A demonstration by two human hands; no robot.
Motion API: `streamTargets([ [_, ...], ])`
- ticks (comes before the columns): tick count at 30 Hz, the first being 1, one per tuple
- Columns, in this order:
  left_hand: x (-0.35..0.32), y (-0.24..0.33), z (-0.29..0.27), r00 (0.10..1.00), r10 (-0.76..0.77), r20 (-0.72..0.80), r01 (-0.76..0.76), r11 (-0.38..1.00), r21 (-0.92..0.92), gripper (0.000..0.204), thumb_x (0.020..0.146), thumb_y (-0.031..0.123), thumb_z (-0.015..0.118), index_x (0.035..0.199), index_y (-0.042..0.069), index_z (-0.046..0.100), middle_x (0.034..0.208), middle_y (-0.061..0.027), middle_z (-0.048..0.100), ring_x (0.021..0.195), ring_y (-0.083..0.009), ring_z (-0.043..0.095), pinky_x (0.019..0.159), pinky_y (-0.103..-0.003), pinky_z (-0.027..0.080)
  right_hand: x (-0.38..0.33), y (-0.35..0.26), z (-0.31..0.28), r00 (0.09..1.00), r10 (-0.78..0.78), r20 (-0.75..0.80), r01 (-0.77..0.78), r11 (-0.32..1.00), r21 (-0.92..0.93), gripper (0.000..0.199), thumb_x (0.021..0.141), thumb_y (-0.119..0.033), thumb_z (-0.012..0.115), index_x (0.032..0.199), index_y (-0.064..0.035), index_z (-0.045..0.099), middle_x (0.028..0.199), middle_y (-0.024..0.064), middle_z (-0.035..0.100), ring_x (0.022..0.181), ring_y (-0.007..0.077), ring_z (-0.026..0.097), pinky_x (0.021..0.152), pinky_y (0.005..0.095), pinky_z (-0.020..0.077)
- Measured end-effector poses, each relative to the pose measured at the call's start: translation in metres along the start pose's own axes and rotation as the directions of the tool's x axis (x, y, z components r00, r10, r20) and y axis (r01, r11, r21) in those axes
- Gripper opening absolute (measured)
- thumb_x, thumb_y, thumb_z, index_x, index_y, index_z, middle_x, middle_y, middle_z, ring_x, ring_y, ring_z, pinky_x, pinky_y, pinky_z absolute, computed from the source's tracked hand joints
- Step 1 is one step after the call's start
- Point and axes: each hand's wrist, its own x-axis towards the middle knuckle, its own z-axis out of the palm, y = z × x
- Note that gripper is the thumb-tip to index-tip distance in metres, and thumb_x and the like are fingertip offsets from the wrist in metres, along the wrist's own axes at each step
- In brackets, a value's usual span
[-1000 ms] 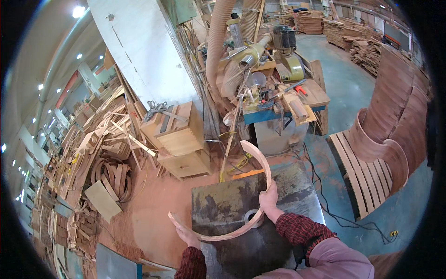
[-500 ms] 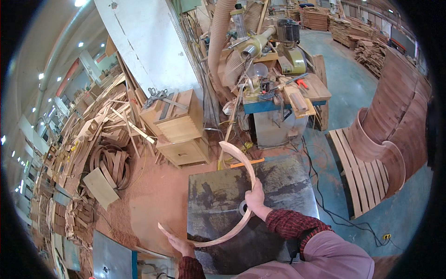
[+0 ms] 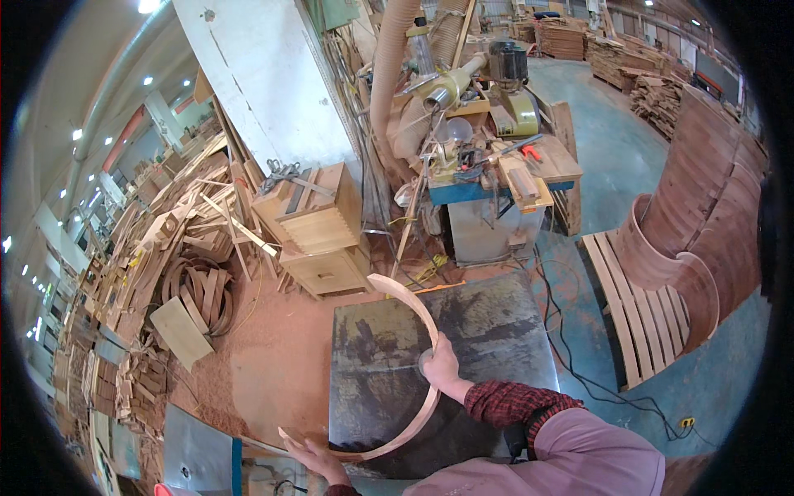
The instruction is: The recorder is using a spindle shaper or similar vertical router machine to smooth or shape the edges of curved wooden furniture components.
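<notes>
A curved wooden piece (image 3: 420,416), pale and shaped like a half ring, arches over the dark metal machine table (image 3: 376,331). My right hand (image 3: 442,366) is closed around it near the middle of the arc, right beside a small round spindle (image 3: 426,361) that my fingers partly cover. At the lower left end, my left hand (image 3: 318,460) holds the piece past the table's left edge, fingers lying along the wood. The far end of the arc points away to the left. Whether the wood touches the spindle, I cannot tell.
A grey machine top (image 3: 197,455) stands at the lower left. Wooden boxes (image 3: 322,223) sit beyond the table, near a cluttered workbench (image 3: 558,163). Curved brown panels (image 3: 703,198) rest on a slatted pallet (image 3: 637,306) at right. Black cables (image 3: 595,388) cross the floor.
Both hands have shifted the curved piece left and somewhat toward me. Its far end now sits lower and further left. My grip on it looks much the same.
</notes>
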Motion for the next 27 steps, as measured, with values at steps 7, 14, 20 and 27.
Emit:
streamTargets([
  [7, -0.072, 0.070, 0.032, 0.743, 0.364, 0.561, -0.436, 0.900, -0.007, 0.053, 0.091, 0.021, 0.069, 0.136, -0.005, 0.056, 0.140, -0.0299, 0.056, 0.134, -0.0459, 0.051, 0.115, -0.053, 0.038, -0.031, 0.003, -0.008, 0.996, -0.068, 0.054, 0.068, 0.998, -0.001, 0.063, 0.086, -0.007, 0.060, 0.146, 0.0002, 0.042, 0.132, 0.0295, 0.056, 0.121, 0.0478, 0.059, 0.101, 0.0506, 0.0488],
  [14, -0.104, 0.104, 0.059, 0.396, 0.213, 0.893, -0.668, 0.735, 0.120, 0.042, 0.099, 0.048, 0.061, 0.085, 0.008, 0.061, 0.076, -0.0164, 0.070, 0.069, -0.0378, 0.071, 0.060, -0.054, 0.056, -0.036, 0.002, -0.017, 0.995, -0.097, -0.028, 0.098, 0.995, 0.025, 0.058, 0.086, -0.006, 0.062, 0.140, -0.0021, 0.044, 0.124, 0.0284, 0.058, 0.117, 0.0503, 0.058, 0.098, 0.0536, 0.0484],
  [20, -0.104, 0.107, 0.044, 0.456, 0.044, 0.889, -0.564, 0.787, 0.251, 0.043, 0.099, 0.051, 0.061, 0.089, 0.009, 0.063, 0.083, -0.0163, 0.073, 0.075, -0.0398, 0.072, 0.065, -0.053, 0.057, 0.013, 0.023, 0.000, 0.956, -0.216, 0.197, 0.202, 0.975, 0.091, 0.050, 0.094, -0.030, 0.063, 0.134, -0.0011, 0.055, 0.125, 0.0273, 0.062, 0.114, 0.0461, 0.062, 0.098, 0.0494, 0.0496],
  [27, -0.098, 0.106, 0.057, 0.414, 0.073, 0.908, -0.558, 0.808, 0.190, 0.042, 0.095, 0.048, 0.067, 0.086, 0.008, 0.060, 0.080, -0.0143, 0.070, 0.071, -0.0362, 0.071, 0.064, -0.048, 0.056, 0.166, -0.011, 0.038, 0.855, -0.348, 0.385, 0.362, 0.931, 0.038, 0.064, 0.098, -0.034, 0.065, 0.152, -0.0050, 0.046, 0.147, 0.0249, 0.056, 0.137, 0.0393, 0.054, 0.114, 0.0418, 0.0423],
])
